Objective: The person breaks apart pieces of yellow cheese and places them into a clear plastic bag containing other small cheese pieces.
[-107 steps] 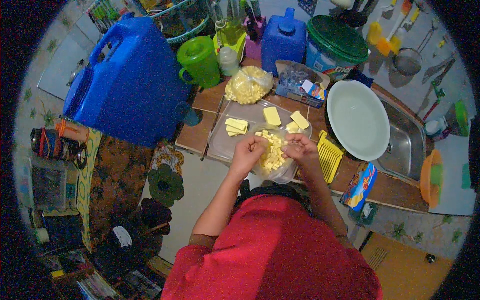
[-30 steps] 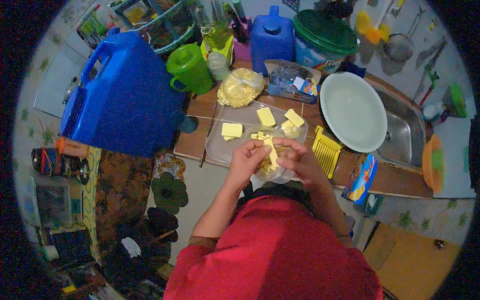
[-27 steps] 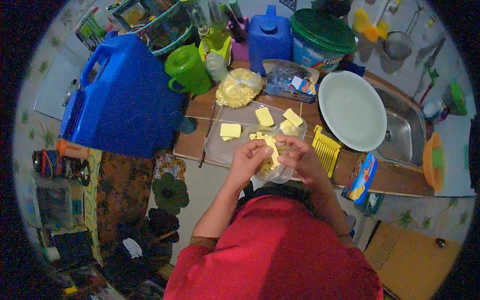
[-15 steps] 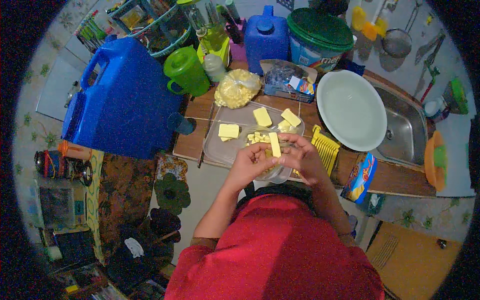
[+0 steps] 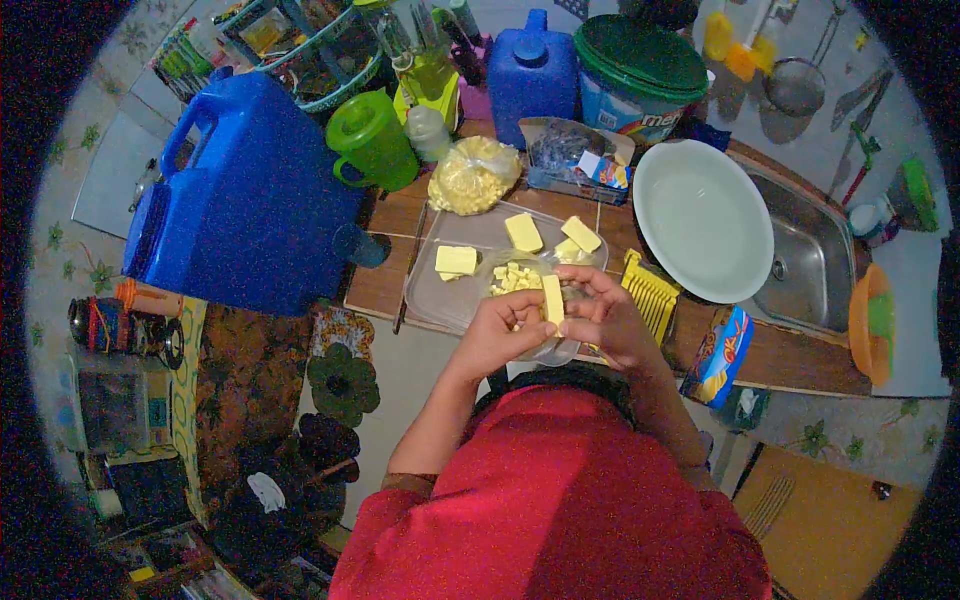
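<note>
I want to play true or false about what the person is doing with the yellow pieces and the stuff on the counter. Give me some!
1. Both hands hold one yellow strip between them. True: the left hand and right hand meet on it.
2. The pale round basin is full of yellow cubes. False: it looks empty.
3. A green jug stands beside the big blue container. True.
4. The clear tray holds no pieces. False: flat yellow slabs lie on it.
</note>
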{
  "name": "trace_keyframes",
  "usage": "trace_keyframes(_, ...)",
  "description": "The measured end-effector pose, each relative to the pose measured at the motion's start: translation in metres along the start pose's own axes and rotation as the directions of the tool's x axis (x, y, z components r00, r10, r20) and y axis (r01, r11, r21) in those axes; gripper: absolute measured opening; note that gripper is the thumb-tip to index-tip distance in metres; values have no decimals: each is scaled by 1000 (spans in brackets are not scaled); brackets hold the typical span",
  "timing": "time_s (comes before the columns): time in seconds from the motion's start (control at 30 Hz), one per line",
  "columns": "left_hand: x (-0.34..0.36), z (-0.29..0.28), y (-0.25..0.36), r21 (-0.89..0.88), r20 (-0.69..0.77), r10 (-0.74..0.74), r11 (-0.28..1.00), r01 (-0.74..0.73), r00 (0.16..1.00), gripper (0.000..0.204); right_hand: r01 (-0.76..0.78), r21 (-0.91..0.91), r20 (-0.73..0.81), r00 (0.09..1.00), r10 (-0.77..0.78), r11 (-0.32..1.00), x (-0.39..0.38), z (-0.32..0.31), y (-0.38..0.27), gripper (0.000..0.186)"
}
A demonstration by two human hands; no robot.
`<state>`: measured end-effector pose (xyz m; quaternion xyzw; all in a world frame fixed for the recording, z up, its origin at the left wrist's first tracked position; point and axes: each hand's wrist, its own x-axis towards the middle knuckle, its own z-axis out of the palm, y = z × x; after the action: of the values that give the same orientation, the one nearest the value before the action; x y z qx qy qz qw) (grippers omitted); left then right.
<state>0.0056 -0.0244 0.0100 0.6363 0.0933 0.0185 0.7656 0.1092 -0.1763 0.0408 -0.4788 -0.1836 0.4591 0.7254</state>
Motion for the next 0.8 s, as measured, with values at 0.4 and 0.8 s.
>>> trace_keyframes(0.4,-1,-1,0,-138,41,-59,988,64,997,32,-12,50,18,1000,11,999,0,4,0,65)
trace_keyframes(0.8,-7,-3,7,-60,29,-64,996,66,998,23,-33,-59,-7,999,32,998,-1,6,3,58)
